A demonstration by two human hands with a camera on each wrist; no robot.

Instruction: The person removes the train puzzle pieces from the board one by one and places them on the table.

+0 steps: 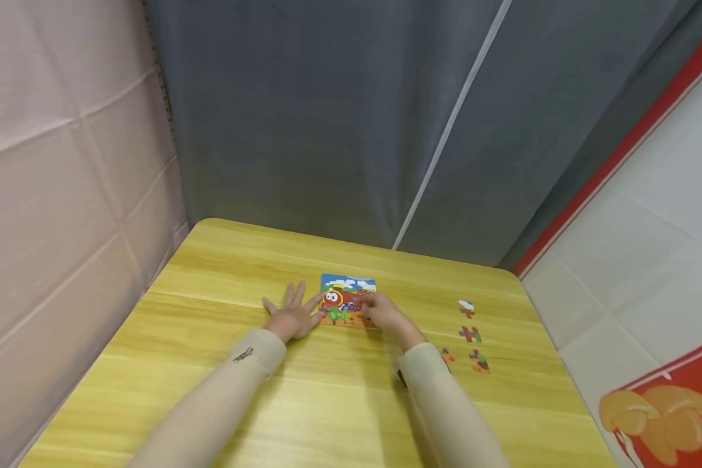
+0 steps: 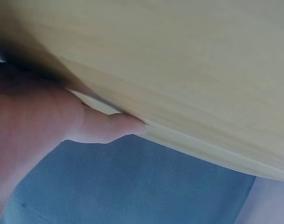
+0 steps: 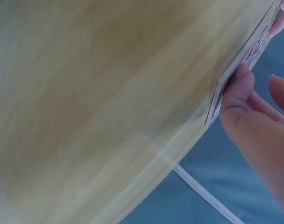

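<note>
The puzzle (image 1: 348, 300) lies mid-table (image 1: 210, 273); left hand (image 1: 290, 314) rests spread flat just left of it, right hand (image 1: 386, 314) pinching its right edge. Likely thin, light, loosely joined: best gripped by its edges

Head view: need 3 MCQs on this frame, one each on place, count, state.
1. Where do the loose puzzle pieces lie from the puzzle board?
A. to the person's right
B. to the person's left
C. on top of it

2. How many loose pieces show clearly?
A. one
B. four
C. nine

3. How is the left hand?
A. a fist
B. holding a piece
C. flat, fingers spread

Answers: 1 A, they sit toward the table right edge. 2 B, four small shapes in a loose column. 3 C, palm down beside the board, while the right hand touches the board.
</note>
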